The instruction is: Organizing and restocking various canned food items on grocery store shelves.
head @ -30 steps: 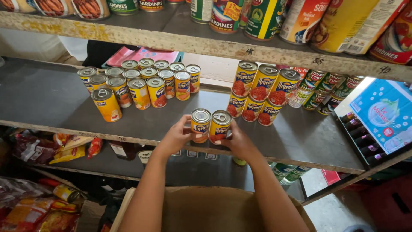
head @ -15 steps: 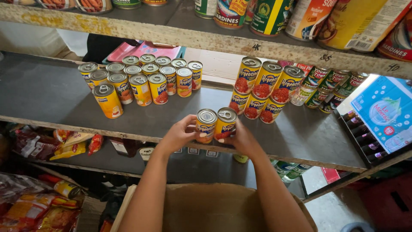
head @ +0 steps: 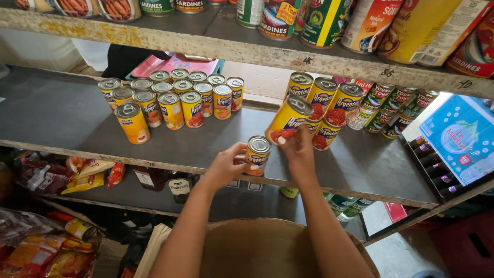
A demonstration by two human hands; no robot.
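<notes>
At the front edge of the grey shelf (head: 62, 118), the left hand (head: 226, 164) grasped an upright yellow can (head: 257, 154) while the right hand (head: 298, 152) clasped a tilted yellow can (head: 288, 119) raised just before the stacked cans (head: 324, 103), well apart from the orange-labelled cans (head: 170, 100).

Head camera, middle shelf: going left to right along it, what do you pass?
Cluster of small yellow cans → left hand on an upright yellow can → right hand lifting a tilted yellow can → stacked yellow cans → green-labelled cans → blue carton.
</notes>
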